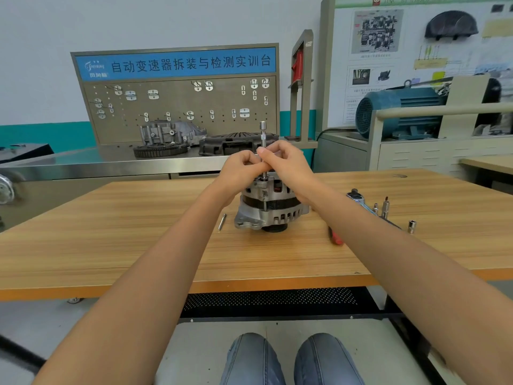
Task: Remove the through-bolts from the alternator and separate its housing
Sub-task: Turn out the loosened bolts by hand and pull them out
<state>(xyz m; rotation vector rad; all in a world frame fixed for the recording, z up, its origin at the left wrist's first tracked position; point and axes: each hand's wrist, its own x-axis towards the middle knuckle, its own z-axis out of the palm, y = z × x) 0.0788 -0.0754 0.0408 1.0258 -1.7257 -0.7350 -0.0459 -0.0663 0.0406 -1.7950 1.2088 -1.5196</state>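
A silver alternator [270, 208] stands on the wooden table [138, 245], pulley side down. A slim metal socket extension [263, 134] rises upright from a bolt at the alternator's top edge. My left hand [243, 169] and my right hand [286, 165] meet above the alternator, and the fingers of both pinch the extension's shaft. One removed through-bolt [222, 222] lies on the table just left of the alternator.
A ratchet [361, 202], small sockets [411, 226] and a red-handled tool [334, 236] lie to the right of the alternator. Behind the table stands a steel bench with a pegboard [180, 107] and engine parts. A blue motor [399, 112] sits at the back right.
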